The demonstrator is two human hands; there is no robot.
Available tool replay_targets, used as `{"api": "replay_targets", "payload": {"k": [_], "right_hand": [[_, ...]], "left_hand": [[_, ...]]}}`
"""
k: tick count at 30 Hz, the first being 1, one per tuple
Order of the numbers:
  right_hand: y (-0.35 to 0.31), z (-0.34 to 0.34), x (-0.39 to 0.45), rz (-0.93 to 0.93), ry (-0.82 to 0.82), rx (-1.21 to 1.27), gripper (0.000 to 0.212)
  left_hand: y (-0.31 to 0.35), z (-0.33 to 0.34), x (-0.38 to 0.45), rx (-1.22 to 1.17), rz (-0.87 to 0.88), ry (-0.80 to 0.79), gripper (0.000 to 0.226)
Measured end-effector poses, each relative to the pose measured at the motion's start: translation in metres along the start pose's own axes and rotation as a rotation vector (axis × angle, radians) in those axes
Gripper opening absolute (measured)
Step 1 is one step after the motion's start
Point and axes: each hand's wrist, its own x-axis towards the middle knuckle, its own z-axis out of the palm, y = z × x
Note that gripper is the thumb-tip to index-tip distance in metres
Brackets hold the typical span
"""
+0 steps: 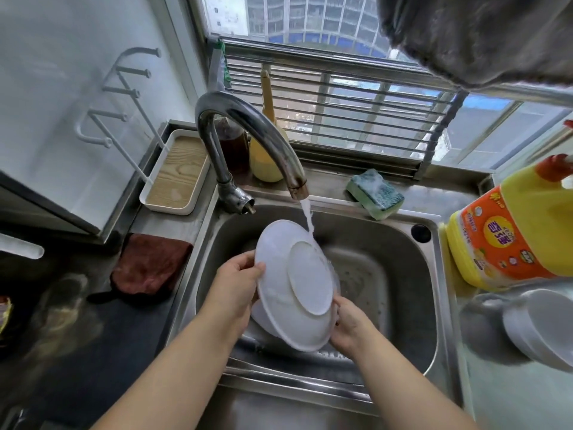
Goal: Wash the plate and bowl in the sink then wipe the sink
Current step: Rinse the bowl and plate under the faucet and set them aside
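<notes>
Both hands grip the wet plate [279,274] on edge over the sink [387,243], the left hand [235,283] on its left rim and the right hand [347,324] low on its right, so it could slip and strike what seems to be the bowl [263,318] just beneath them.

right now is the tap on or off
On: a white stream of water runs from the faucet spout onto the back of the plate held over the sink.

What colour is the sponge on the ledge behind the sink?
The sponge is green with a darker teal scouring top, with suds on it; the head view shows it.
</notes>
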Motion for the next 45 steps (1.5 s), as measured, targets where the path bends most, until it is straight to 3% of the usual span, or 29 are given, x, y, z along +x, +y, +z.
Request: {"api": "replay_targets", "payload": {"k": [9, 19, 24, 29, 36, 45], "right_hand": [[-0.026, -0.043, -0.014, 0.084, 0.182, -0.210, 0.029], [-0.060, -0.087, -0.041, -0.265, 0.478, -0.293, 0.035], [-0.059, -0.074, -0.059, -0.522, 0.432, -0.276, 0.017], [-0.058, -0.065, -0.054, -0.598, 0.342, -0.128, 0.021], [-0.055, -0.049, -0.034, -0.486, 0.211, -0.009, 0.037], [-0.031, -0.005, -0.021, -0.308, 0.076, 0.050, 0.032]], "left_hand": [[-0.013, 0.013, -0.005, 0.119, -0.081, -0.139, 0.017], [-0.023, 0.040, 0.010, 0.209, -0.164, -0.251, 0.029], [-0.017, 0.046, 0.023, 0.180, -0.167, -0.251, 0.035], [-0.003, 0.050, 0.032, 0.142, -0.118, -0.250, 0.034], [0.017, 0.038, 0.038, 0.129, 0.018, -0.226, 0.033], [0.038, 0.001, 0.025, 0.067, 0.082, -0.099, 0.034]]}}
